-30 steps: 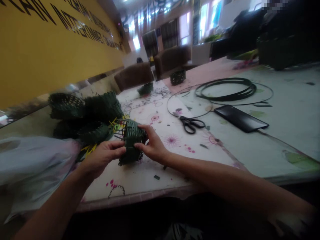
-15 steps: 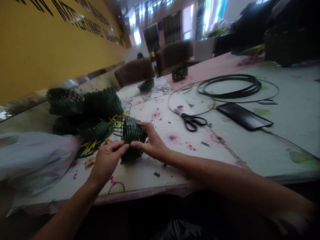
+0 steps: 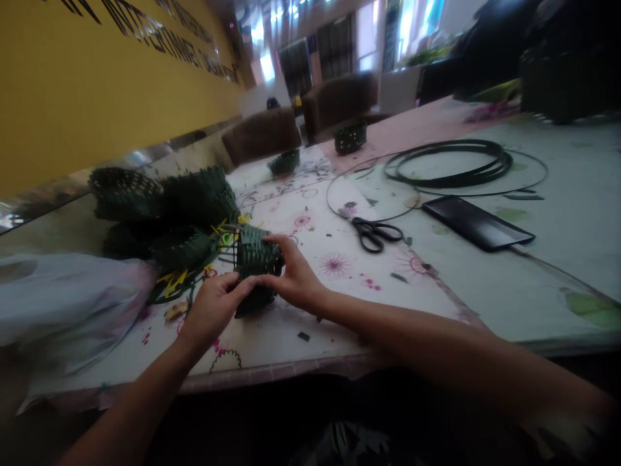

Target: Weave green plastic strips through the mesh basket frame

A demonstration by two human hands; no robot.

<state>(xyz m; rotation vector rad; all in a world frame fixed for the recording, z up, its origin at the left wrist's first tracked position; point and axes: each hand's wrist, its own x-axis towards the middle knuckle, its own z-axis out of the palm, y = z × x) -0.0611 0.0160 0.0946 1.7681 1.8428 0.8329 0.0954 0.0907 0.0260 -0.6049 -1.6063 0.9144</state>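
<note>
A small dark green woven basket (image 3: pixel 255 255) is tilted on its side over the table, between my two hands. My right hand (image 3: pixel 294 275) grips it from the right, index finger on the upper part and thumb across the near side. At the near left rim, my left hand (image 3: pixel 216 304) pinches the weave, its thumb tip touching my right thumb. The fingers behind the basket are hidden. Left of it lie more dark green woven baskets (image 3: pixel 198 197) and yellow strips (image 3: pixel 177 285).
Black-handled scissors (image 3: pixel 373 233), a black phone (image 3: pixel 478 222) with a cable, and a coil of green strip (image 3: pixel 451 181) lie to the right. A whitish plastic bag (image 3: pixel 72 304) sits at the left edge. Two small woven pieces (image 3: pixel 350 138) stand farther back.
My left hand has moved slightly right along the rim, bringing its thumb up against my right thumb. The right hand keeps its hold, and the view has shifted slightly.
</note>
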